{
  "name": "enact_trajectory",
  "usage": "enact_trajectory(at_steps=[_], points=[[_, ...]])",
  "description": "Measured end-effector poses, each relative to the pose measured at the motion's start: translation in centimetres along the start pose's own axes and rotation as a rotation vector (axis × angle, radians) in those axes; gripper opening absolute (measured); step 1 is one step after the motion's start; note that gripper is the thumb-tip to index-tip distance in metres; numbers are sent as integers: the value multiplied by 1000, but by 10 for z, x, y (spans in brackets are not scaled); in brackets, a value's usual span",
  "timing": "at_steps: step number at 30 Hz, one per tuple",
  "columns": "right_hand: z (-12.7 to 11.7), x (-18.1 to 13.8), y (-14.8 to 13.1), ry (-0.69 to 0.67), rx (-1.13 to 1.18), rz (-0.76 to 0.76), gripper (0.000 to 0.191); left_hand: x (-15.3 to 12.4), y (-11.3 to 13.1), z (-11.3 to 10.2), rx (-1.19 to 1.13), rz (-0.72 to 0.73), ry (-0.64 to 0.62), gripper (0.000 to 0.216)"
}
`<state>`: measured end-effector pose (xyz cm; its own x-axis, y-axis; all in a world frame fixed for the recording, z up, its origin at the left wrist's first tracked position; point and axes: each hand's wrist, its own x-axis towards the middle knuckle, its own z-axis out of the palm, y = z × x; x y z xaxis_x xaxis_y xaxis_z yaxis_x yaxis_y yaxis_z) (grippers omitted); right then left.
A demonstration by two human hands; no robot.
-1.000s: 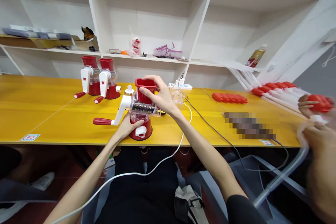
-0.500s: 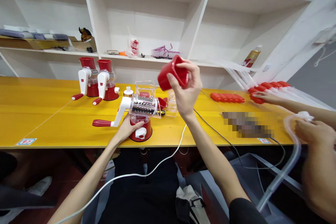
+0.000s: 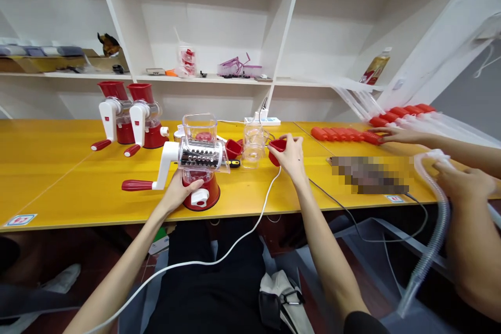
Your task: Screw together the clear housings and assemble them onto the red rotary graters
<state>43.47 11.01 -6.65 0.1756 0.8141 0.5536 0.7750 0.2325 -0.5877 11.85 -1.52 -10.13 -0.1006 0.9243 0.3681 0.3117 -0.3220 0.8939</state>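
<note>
The left hand (image 3: 180,191) holds the grater (image 3: 200,155) low; at its three o'clock, the right hand (image 3: 291,157) pinches the red cup (image 3: 275,158) with fingers near the top, suitable for probably light, stiff plastic.

Open tabletop (image 3: 78,185) left of red handle (image 3: 136,185), transparent containers (image 3: 253,143) standing between grater (image 3: 199,154) and cup (image 3: 275,156)

Head-worn view, forward and down, table (image 3: 242,195) near

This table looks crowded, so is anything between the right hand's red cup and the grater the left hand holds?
Yes, in this view: clear plastic pieces beside the red cup, then a red part near the grater.
</note>
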Motion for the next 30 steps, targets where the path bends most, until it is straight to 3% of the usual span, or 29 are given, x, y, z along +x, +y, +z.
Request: enact_trajectory(at_steps=[8, 15, 20, 26, 30], points=[[28, -5, 15, -189, -140, -3, 40, 0, 0, 0, 12, -11, 9, 59], [23, -6, 16, -303, -185, -20, 41, 0, 1, 0, 5, 9, -28, 50], [6, 0, 14, -339, -157, -35, 42, -1, -1, 0, 12, 8, -17, 50], [-36, -11, -5, -208, -34, -128, 56, -1, -6, 2, 73, 33, 20, 51], [-44, -31, -39, -82, 151, -297, 51, -2, -6, 7, 93, 52, 6, 55]])
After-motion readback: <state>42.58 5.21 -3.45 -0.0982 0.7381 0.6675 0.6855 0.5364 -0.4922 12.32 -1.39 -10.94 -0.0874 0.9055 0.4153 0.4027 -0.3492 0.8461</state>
